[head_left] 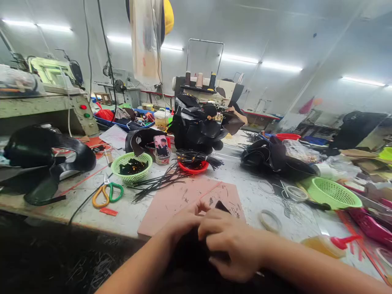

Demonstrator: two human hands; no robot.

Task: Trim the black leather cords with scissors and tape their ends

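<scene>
At the near edge of the table my left hand (185, 220) and my right hand (234, 241) are close together. Both are closed, with fingers curled around a black leather-like piece (222, 207), whose corner sticks up above the right knuckles. Most of this piece is hidden by my hands or merges with the dark area below. Behind the hands lies a pink cutting board (183, 200) with dark marks. Scissors (108, 192) with orange and green handles lie to the left.
A green basket (131, 167) with dark bits and a red bowl (193, 166) stand behind the board, near thin black strips (162, 179). A phone (161, 146) leans upright. At right are a tape roll (270, 221), a glue bottle (326, 245) and another green basket (333, 194).
</scene>
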